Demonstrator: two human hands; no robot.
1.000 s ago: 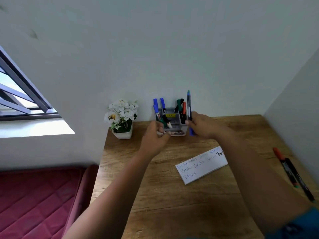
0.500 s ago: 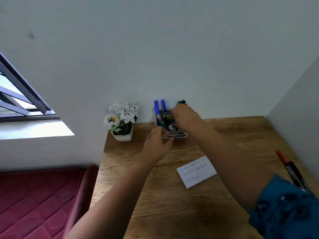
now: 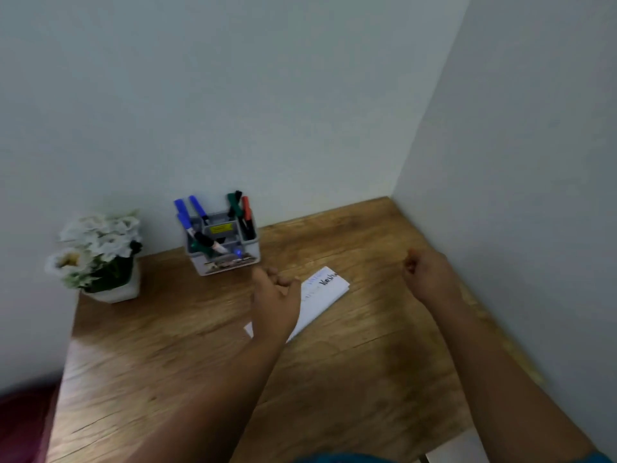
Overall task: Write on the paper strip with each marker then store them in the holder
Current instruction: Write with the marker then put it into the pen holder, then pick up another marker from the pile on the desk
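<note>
**Both hands empty above the desk, markers standing in the holder**

The grey holder (image 3: pixel 223 243) stands at the back of the wooden desk (image 3: pixel 167 345), close to the rear wall (image 3: pixel 267 95). Blue markers (image 3: pixel 190 212) lean out of its left side, and a green, a black and a red marker (image 3: pixel 246 208) stand in its right compartment. Another dark marker lies tilted across the front section. Left of the holder, a white pot of white flowers (image 3: pixel 96 252) sits near the desk's back corner.

The paper strip (image 3: pixel 322 297) lies flat on the desk in front of the holder and a little to its right, with black handwriting visible at its far end. The left hand (image 3: pixel 275 302) hovers over the near part of the strip and hides it; its fingers are loosely curled and grip nothing. The right hand (image 3: pixel 429 274) hangs over the desk near the side wall (image 3: pixel 534 195), well apart from the strip and the holder, fingers curled into a loose fist with nothing held.

The picture is slightly blurred. A dark red cushioned surface (image 3: pixel 20 426) shows at the lower left beyond the desk edge.
</note>
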